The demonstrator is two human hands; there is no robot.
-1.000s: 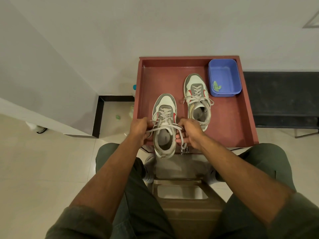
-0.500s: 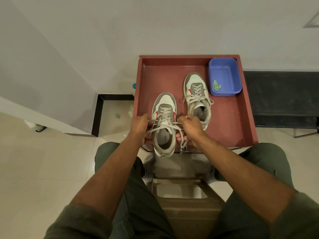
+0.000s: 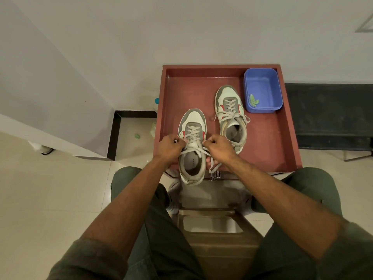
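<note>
Pinching one lace end in each hand, the person is tying the near shoe [image 3: 192, 122]: the left hand [image 3: 168, 147] is curling round the lace [image 3: 187, 151] at the shoe's left flank, the right hand [image 3: 220, 147] is gripping the opposite end, and the strands are crossing over the opening. The shoe is sitting at the front edge of the red bench [image 3: 268, 142], heel overhanging toward the knees, probably for easy reach. The second shoe [image 3: 230, 110] is lying just beside the right hand, limiting outward pull there; the blue tub [image 3: 262, 89] is occupying the far right corner, while the bench's left and far side are offering open room
</note>
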